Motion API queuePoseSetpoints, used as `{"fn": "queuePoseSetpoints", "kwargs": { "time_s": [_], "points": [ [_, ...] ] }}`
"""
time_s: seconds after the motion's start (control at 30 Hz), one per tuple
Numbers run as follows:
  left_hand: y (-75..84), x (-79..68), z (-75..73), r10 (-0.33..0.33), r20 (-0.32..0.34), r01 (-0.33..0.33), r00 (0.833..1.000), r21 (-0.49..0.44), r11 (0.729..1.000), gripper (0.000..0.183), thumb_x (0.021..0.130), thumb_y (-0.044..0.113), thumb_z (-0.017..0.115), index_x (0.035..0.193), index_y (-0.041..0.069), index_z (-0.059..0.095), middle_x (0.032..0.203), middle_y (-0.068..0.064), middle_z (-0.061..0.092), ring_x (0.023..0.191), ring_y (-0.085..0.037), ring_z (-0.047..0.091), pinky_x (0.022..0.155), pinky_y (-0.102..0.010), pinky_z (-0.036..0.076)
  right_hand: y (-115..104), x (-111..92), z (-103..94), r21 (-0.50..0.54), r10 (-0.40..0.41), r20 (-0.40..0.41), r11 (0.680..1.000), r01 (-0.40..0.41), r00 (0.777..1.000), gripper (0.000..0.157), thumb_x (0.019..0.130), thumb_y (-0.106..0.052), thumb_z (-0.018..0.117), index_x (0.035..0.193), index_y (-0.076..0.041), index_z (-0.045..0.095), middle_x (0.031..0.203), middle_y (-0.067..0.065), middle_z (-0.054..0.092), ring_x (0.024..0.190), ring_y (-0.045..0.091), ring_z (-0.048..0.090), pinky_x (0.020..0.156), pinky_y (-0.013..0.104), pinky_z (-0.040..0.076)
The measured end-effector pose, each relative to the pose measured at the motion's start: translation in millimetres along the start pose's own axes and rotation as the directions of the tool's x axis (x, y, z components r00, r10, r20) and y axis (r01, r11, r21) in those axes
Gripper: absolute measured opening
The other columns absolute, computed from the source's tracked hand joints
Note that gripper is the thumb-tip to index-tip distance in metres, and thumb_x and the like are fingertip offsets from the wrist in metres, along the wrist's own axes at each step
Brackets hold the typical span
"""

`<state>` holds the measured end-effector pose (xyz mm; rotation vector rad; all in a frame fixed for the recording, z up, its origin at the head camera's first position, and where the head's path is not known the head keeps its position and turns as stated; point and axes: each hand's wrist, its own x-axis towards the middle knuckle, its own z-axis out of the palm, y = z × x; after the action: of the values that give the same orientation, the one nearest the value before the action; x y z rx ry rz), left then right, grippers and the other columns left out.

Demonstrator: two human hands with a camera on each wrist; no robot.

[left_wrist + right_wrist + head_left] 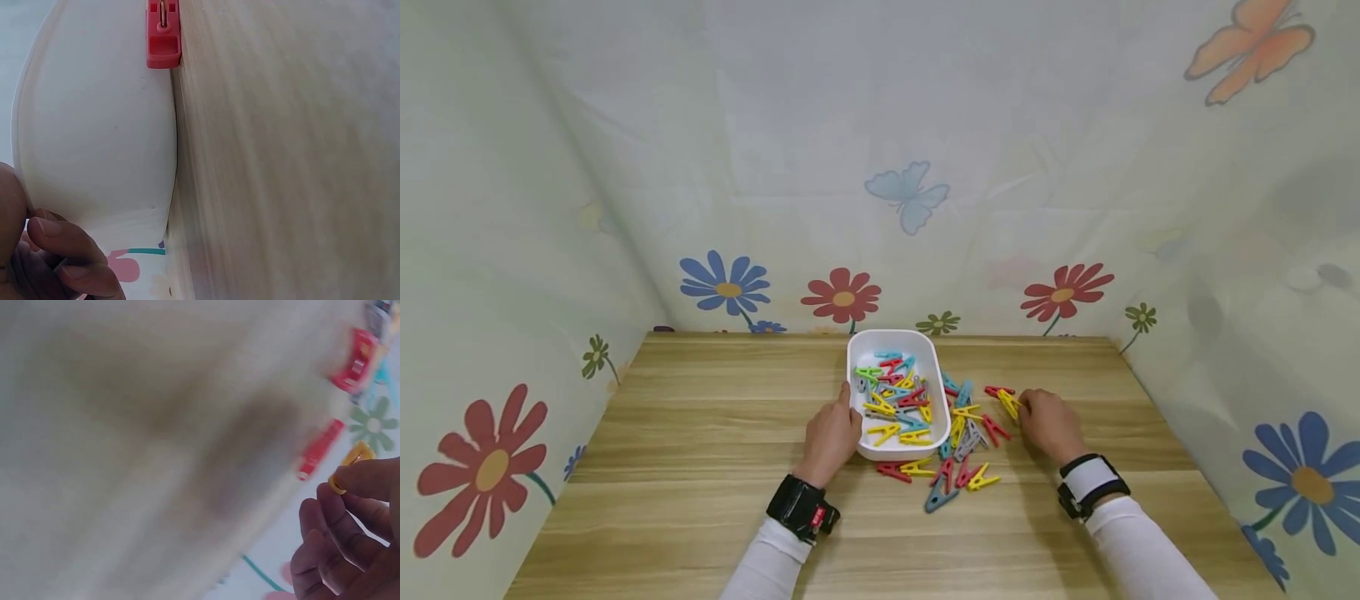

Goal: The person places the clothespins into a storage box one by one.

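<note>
A white plastic box [880, 454] holds many clothespins in yellow, red, blue, green and grey. My left hand [831, 437] grips its left rim; in the left wrist view the thumb and curled fingertips [69, 240] meet at the box's edge. To the right of the box, my right hand [1052, 425] pinches a yellow clothespin [1008, 404] between thumb and index finger, seen closely in the right wrist view. Just beyond that one, a red clothespin [997, 391] lies on the table. Another red clothespin [164, 50] shows against the box's wall in the left wrist view.
Loose clothespins, among them a grey one [972, 442] and a blue one [940, 497], are scattered along the box's right side and front. The wooden table [715, 467] ends at a flower-printed cloth [775, 208] at the back and sides.
</note>
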<state>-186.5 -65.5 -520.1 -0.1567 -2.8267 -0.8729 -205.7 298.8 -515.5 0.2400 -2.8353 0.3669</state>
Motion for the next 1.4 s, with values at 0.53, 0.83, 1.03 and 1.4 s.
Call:
{"fn": "queuePoseSetpoints", "kwargs": {
  "time_s": [0.53, 0.83, 1.03, 1.4],
  "points": [
    [-2.9, -1.1, 2.6, 0.031, -0.032, -0.031, 0.999, 0.012, 0.999, 0.053, 0.089, 0.015, 0.053, 0.137, -0.003, 0.036, 0.052, -0.001, 0.042, 0.042, -0.013, 0.039, 0.038, -0.030, 0.033, -104.9, 13.7, -54.1, 0.090, -0.249, -0.101, 0.962, 0.258, 0.963, 0.013, 0.084, -0.017, 0.065, 0.095, -0.009, 0.065, 0.083, 0.002, 0.061, 0.068, 0.013, 0.053, 0.058, 0.034, 0.048],
    [-1.6, -1.8, 2.2, 0.043, -0.039, -0.042, 0.998, 0.016, 0.999, 0.052, 0.089, 0.015, 0.052, 0.136, -0.003, 0.037, 0.053, -0.001, 0.043, 0.043, -0.014, 0.041, 0.039, -0.032, 0.034, -135.6, 12.4, -43.3, 0.138, -0.281, -0.033, 0.949, 0.283, 0.959, 0.011, 0.082, -0.017, 0.068, 0.093, -0.012, 0.066, 0.087, -0.002, 0.060, 0.072, 0.013, 0.055, 0.060, 0.030, 0.048],
    [-1.2, -2.3, 0.9, 0.048, -0.045, -0.047, 0.998, 0.022, 0.999, 0.052, 0.089, 0.014, 0.053, 0.136, -0.004, 0.038, 0.053, -0.001, 0.043, 0.043, -0.014, 0.040, 0.038, -0.032, 0.034, -140.8, 12.8, -26.5, 0.124, -0.248, 0.017, 0.962, 0.244, 0.969, 0.013, 0.082, -0.017, 0.068, 0.094, -0.014, 0.067, 0.081, -0.006, 0.057, 0.065, 0.009, 0.048, 0.056, 0.026, 0.044],
    [-1.6, -1.6, 0.8, 0.037, -0.027, -0.036, 0.999, 0.019, 0.999, 0.053, 0.090, 0.015, 0.052, 0.136, -0.004, 0.036, 0.053, -0.001, 0.043, 0.044, -0.014, 0.040, 0.039, -0.031, 0.033, -132.5, 10.9, -9.4, 0.109, -0.264, 0.027, 0.960, 0.260, 0.964, 0.037, 0.082, -0.026, 0.068, 0.116, -0.012, 0.060, 0.113, 0.009, 0.054, 0.095, 0.023, 0.052, 0.075, 0.042, 0.049]
  ]
}}
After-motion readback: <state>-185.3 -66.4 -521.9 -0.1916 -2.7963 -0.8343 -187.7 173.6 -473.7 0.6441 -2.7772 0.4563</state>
